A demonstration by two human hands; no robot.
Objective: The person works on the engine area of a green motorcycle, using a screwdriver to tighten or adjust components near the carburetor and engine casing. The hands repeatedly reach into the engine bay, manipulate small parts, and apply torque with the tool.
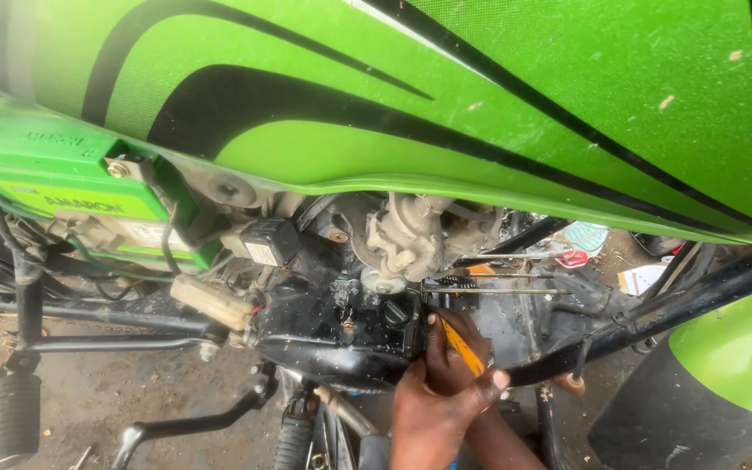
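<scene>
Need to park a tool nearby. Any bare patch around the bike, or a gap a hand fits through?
Bare ground lies lower left, bordered by the footpeg, lower frame tube and kick lever. Under the green tank it is crowded: battery, carburetor, black engine cover, and the hand gripping a yellow-handled tool.

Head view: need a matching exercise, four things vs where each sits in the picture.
Things:
1. green battery box
2. footpeg with ribbed rubber
3. yellow-handled tool
4. green fuel tank

Places:
A. across the top
B. upper left, under the tank edge
C. bottom left corner
D. low centre, gripped in a hand against the black engine casing

Pairs: 1-B, 2-C, 3-D, 4-A. Which hand grips the tool cannot be told from this view.
</scene>
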